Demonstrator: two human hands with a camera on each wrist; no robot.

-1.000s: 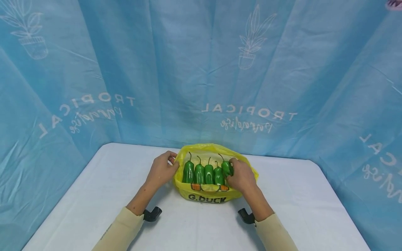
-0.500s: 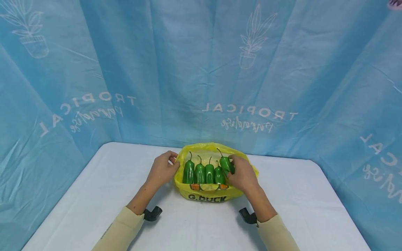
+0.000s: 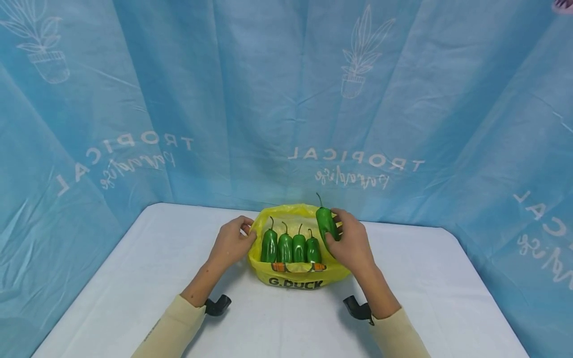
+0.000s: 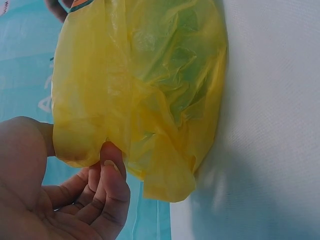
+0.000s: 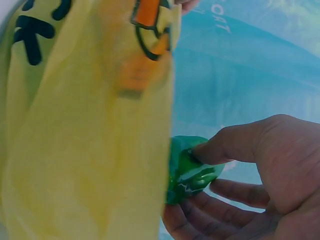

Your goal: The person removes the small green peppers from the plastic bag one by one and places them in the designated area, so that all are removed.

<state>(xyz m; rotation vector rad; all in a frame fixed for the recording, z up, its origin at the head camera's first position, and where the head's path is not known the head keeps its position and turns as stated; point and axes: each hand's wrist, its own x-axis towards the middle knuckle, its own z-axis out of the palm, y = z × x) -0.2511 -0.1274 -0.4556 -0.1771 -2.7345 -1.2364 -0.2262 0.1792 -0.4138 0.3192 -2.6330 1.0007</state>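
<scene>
A yellow plastic bag (image 3: pixel 268 276) printed G.DUCK stands at the table's middle with its mouth spread. Several glossy green peppers (image 3: pixel 284 248) stand in a row inside it, stems up. My left hand (image 3: pixel 233 241) pinches the bag's left rim between thumb and fingers; the left wrist view shows the plastic (image 4: pixel 90 110) caught there. Over the right side of the bag, my right hand (image 3: pixel 351 241) grips another green pepper (image 3: pixel 326 221), its stem pointing up above the rim. In the right wrist view the bag partly hides that pepper (image 5: pixel 195 170).
A white cloth covers the table (image 3: pixel 425 288). Right behind it and along both sides hangs a blue curtain (image 3: pixel 268 124) with white print. Dark curved pieces (image 3: pixel 218 305) stick out by both wrists.
My right hand has lifted the pepper up from the right end of the row to above the bag's rim. The left hand stays on the bag's edge.
</scene>
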